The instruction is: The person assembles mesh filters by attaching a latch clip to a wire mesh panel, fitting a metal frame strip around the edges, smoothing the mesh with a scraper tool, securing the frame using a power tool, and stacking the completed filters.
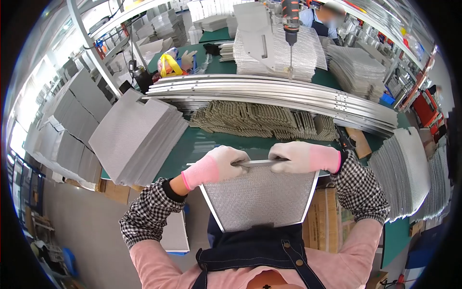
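Note:
A grey mesh panel (260,195) with white metal edging on its sides leans against my body, tilted, at the bench's near edge. My left hand (219,164), in a white and pink glove, is closed around the metal strip along the panel's top edge. Gloved the same way, my right hand (301,158) grips that strip further right. Between the two hands a short stretch of the strip (260,164) shows. The fingertips of both hands are partly hidden behind the edge.
Beyond my hands lie a row of folded brownish pieces (250,118) and long metal profiles (269,89). Mesh sheet stacks stand left (139,139) and right (399,168). A power driver (291,24) hangs above the green bench (192,144). A person (320,20) is at the back.

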A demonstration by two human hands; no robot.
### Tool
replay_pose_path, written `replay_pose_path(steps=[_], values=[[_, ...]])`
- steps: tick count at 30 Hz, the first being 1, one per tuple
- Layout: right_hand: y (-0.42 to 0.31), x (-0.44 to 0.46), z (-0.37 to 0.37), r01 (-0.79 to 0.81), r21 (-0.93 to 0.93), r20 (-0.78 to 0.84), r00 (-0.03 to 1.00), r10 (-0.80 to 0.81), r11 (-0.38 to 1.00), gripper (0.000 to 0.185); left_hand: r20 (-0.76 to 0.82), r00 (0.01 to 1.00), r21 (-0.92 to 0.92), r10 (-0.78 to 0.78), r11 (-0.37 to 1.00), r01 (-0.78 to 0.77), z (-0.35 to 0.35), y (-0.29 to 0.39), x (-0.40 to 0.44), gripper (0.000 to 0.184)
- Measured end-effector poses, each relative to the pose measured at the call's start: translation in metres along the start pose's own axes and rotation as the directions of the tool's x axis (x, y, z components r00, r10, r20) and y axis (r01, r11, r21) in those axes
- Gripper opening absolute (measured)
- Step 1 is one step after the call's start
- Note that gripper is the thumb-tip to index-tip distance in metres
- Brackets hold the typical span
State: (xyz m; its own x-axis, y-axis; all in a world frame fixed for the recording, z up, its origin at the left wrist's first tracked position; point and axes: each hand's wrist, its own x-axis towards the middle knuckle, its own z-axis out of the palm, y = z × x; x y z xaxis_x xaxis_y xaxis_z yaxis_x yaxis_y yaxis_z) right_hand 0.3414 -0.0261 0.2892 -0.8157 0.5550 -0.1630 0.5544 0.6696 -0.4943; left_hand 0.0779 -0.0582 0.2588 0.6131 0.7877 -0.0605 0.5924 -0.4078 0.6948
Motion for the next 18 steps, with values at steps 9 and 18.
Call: replay_pose_path(steps=[9, 18], values=[[-0.015, 0.011, -0.006, -0.194, -0.166, 0.203, 0.953, 0.226, 0.967, 0.039, 0.020, 1.000, -0.077, 0.014, 0.997, -0.012, 0.009, 0.003, 0.016, 0.026], [0.050, -0.001, 0.027, -0.109, -0.235, -0.187, 0.980, 0.065, 0.966, 0.028, 0.012, 1.000, -0.107, -0.010, 0.994, 0.011, 0.013, -0.038, 0.047, 0.031]])
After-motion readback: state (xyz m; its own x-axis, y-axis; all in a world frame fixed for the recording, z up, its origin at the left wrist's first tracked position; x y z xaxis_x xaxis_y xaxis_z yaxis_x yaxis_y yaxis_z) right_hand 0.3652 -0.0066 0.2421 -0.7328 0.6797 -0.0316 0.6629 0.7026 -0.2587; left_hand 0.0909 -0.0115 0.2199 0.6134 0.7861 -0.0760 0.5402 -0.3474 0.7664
